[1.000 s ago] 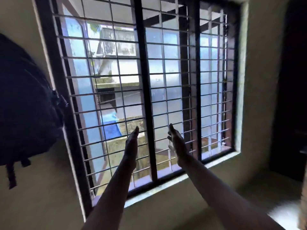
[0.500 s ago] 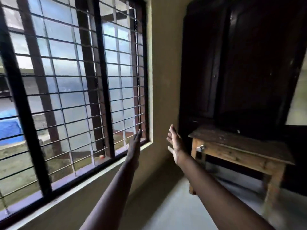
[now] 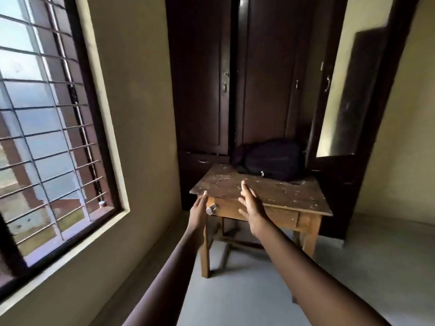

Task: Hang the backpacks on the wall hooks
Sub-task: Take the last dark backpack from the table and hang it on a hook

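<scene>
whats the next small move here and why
Probably reach both hands forward over the worn wooden table to the black fabric backpack lying at its back: the left hand and right hand are open, empty and short of it.

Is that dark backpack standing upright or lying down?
Lying down: the backpack sprawls flat on the back of the wooden table, against the wardrobe.

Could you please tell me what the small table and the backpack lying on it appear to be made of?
The table looks like wood with a worn brown finish: grain shows, and pale flecks mark its top. The backpack appears to be dark matte woven fabric, probably synthetic: it slumps softly and carries a zipper pull.
</scene>
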A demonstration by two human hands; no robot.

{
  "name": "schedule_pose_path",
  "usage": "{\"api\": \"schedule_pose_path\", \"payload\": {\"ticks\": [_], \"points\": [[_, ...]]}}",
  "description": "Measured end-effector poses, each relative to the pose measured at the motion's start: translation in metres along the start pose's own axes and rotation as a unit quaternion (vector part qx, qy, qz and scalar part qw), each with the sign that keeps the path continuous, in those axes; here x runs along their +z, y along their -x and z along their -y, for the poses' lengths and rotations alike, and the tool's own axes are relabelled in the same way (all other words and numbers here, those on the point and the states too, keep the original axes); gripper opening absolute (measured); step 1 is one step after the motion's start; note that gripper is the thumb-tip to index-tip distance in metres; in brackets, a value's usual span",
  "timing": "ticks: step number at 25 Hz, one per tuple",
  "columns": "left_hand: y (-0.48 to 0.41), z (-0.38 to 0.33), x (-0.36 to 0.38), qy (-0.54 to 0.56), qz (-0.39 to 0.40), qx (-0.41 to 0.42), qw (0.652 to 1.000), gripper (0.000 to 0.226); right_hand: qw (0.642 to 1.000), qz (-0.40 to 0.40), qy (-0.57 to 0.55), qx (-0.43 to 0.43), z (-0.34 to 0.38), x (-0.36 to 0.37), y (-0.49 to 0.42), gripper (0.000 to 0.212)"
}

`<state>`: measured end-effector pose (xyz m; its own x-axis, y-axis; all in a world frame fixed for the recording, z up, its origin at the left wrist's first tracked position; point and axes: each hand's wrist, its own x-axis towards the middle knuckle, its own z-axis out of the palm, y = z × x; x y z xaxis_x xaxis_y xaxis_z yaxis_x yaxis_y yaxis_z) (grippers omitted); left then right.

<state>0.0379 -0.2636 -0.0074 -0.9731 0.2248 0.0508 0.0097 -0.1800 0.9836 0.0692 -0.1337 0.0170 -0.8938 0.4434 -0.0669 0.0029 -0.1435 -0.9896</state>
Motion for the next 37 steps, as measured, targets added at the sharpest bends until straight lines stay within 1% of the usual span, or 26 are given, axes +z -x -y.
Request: {"api": "schedule_pose_path", "payload": {"ticks": [2,4,9,11,13,16,18,21,23,25,27,28,30,31,32,34,36,37], "points": [[-0.066,0.011,0.019,0.014,-0.001,-0.019,1.0,0.039,1.0,-0.016,0.006,0.0,0.009,-0.009,-0.057,0.055],[-0.13,0.02,0.04,-0.001,-0.001,-0.029,1.0,0.043,0.999,-0.038,0.012,-0.011,0.015,-0.023,-0.112,0.055],[-0.259,0.049,0.1,-0.005,0.046,-0.083,0.995,0.057,0.993,-0.092,0.075,-0.023,0.018,-0.068,-0.24,0.055],[-0.306,0.063,0.126,-0.002,0.053,-0.092,0.994,0.055,0.989,-0.109,0.096,-0.037,0.016,-0.088,-0.298,0.056],[-0.353,0.078,0.147,-0.006,0.038,-0.097,0.994,0.05,0.988,-0.113,0.096,-0.038,0.015,-0.103,-0.353,0.055],[-0.427,0.102,0.176,-0.03,0.001,-0.112,0.993,0.048,0.99,-0.106,0.088,-0.002,0.017,-0.116,-0.445,0.052],[-0.474,0.114,0.187,-0.031,-0.021,-0.135,0.99,0.047,0.988,-0.085,0.131,0.009,0.021,-0.116,-0.503,0.05],[-0.544,0.134,0.193,-0.034,-0.039,-0.159,0.986,0.049,0.972,-0.055,0.228,-0.019,0.017,-0.11,-0.585,0.048],[-0.584,0.152,0.191,-0.029,-0.046,-0.189,0.98,0.048,0.937,-0.045,0.344,-0.038,0.0,-0.106,-0.633,0.051],[-0.624,0.17,0.188,-0.023,-0.055,-0.218,0.974,0.044,0.885,-0.015,0.463,-0.049,-0.024,-0.101,-0.677,0.058],[-0.663,0.193,0.183,-0.024,-0.069,-0.244,0.967,0.039,0.838,0.029,0.543,-0.042,-0.052,-0.093,-0.722,0.069],[-0.676,0.201,0.182,-0.015,-0.068,-0.255,0.964,0.038,0.809,0.046,0.584,-0.044,-0.064,-0.09,-0.74,0.073],[-0.706,0.216,0.179,0.008,-0.071,-0.28,0.957,0.037,0.735,0.065,0.674,-0.051,-0.086,-0.086,-0.779,0.079],[-0.724,0.222,0.178,0.013,-0.072,-0.292,0.954,0.036,0.703,0.07,0.706,-0.049,-0.095,-0.085,-0.798,0.08],[-0.741,0.228,0.177,0.016,-0.073,-0.302,0.951,0.036,0.68,0.073,0.729,-0.042,-0.103,-0.084,-0.815,0.081],[-0.768,0.238,0.175,0.018,-0.08,-0.321,0.943,0.034,0.641,0.078,0.763,-0.018,-0.122,-0.082,-0.839,0.078],[-0.787,0.248,0.178,0.033,-0.088,-0.34,0.936,0.027,0.6,0.079,0.796,-0.016,-0.138,-0.08,-0.852,0.06],[-0.792,0.251,0.181,0.045,-0.086,-0.345,0.933,0.021,0.593,0.076,0.801,-0.02,-0.139,-0.079,-0.855,0.053]]}}
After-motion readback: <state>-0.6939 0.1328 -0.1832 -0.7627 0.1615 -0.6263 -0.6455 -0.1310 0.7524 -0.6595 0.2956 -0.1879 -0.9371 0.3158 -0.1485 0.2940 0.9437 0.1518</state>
